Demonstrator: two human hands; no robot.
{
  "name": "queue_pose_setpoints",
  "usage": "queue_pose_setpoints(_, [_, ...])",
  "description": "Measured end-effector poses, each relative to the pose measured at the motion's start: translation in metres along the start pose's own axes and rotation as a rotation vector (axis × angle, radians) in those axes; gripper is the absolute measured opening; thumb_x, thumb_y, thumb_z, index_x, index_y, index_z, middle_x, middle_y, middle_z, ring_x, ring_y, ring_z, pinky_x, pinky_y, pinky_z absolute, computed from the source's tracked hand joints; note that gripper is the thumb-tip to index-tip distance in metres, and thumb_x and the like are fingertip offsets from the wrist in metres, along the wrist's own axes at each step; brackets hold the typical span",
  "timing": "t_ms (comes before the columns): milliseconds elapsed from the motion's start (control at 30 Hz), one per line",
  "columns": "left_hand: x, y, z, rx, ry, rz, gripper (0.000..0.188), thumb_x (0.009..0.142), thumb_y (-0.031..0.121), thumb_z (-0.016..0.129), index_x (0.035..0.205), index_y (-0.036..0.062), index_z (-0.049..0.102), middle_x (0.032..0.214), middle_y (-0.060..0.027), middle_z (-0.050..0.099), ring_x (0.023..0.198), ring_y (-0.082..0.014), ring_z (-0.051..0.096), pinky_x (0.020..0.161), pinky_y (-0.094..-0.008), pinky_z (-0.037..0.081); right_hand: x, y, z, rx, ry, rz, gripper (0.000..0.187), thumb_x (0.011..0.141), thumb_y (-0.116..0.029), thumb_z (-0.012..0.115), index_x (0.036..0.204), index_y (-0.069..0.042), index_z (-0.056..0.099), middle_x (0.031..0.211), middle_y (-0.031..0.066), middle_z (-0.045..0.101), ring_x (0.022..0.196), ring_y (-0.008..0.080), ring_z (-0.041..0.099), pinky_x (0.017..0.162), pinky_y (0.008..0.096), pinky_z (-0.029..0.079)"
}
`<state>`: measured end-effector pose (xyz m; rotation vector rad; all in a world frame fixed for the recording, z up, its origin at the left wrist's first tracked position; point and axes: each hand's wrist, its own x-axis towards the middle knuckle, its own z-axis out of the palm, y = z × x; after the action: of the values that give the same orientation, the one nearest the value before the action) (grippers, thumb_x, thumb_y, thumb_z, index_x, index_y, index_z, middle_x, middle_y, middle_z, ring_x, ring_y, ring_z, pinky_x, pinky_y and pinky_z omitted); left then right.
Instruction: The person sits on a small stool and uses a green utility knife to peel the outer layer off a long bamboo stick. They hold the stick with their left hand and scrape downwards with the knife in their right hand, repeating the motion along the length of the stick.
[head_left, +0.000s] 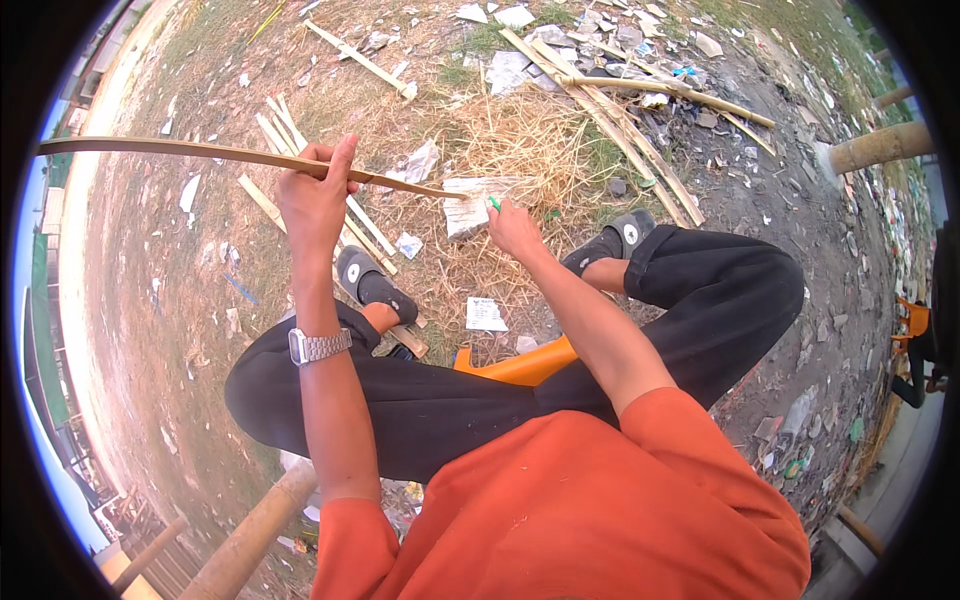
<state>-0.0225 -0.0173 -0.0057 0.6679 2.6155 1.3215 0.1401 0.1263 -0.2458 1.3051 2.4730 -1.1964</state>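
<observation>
My left hand [318, 195] is closed around a long, flat bamboo strip [220, 152], thumb pointing up. The strip runs from the far left edge to a pale, weathered block [465, 215] on the ground, its right end lying over the block's top. Closed beside that block, my right hand [516, 228] grips a small green-handled tool [494, 203]. Only a bit of green shows between the fingers; any blade is too small to make out. The strip's tip ends just left of this hand, a short gap apart.
Straw-like shavings [530, 140] lie around the block. Bamboo strips [620, 130] lie at the upper right, with more split pieces [355, 215] by my left foot. An orange plastic seat [520, 365] is under me. Bamboo poles [880, 148] stand at right and lower left; litter covers the ground.
</observation>
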Motion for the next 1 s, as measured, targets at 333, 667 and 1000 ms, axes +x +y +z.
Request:
queue_pose_setpoints(333, [-0.014, 0.010, -0.010, 0.028, -0.009, 0.203, 0.027, 0.082, 0.023, 0.079, 0.101, 0.0070, 0.067, 0.082, -0.0094, 0.075, 0.080, -0.0170, 0.072, 0.071, -0.0287, 0.054, -0.009, -0.019, -0.015, -0.068, -0.086, -0.037, 0.045, 0.103, -0.040, 0.037, 0.121, -0.001, 0.050, 0.099, 0.0330, 0.063, 0.100, 0.0485, 0.062, 0.088, 0.0562, 0.049])
queue_pose_setpoints(667, [-0.022, 0.013, -0.011, -0.113, -0.119, 0.240, 0.012, 0.082, 0.009, 0.078, 0.087, -0.0011, 0.073, 0.072, -0.0050, 0.070, 0.071, -0.0100, 0.066, 0.063, -0.0232, 0.051, 0.018, 0.003, 0.046, -0.189, -0.027, -0.130, 0.039, 0.104, -0.039, 0.034, 0.110, -0.003, 0.048, 0.090, 0.0300, 0.066, 0.085, 0.0487, 0.065, 0.076, 0.0579, 0.052])
queue_pose_setpoints(1000, [-0.041, 0.024, -0.005, -0.127, -0.290, 0.264, 0.008, 0.082, 0.001, 0.075, 0.087, -0.0027, 0.070, 0.078, -0.0047, 0.069, 0.073, -0.0090, 0.064, 0.064, -0.0234, 0.051, 0.019, 0.022, 0.078, -0.122, -0.058, -0.017, 0.038, 0.104, -0.036, 0.038, 0.106, -0.001, 0.052, 0.096, 0.0298, 0.066, 0.093, 0.0458, 0.066, 0.080, 0.0540, 0.054])
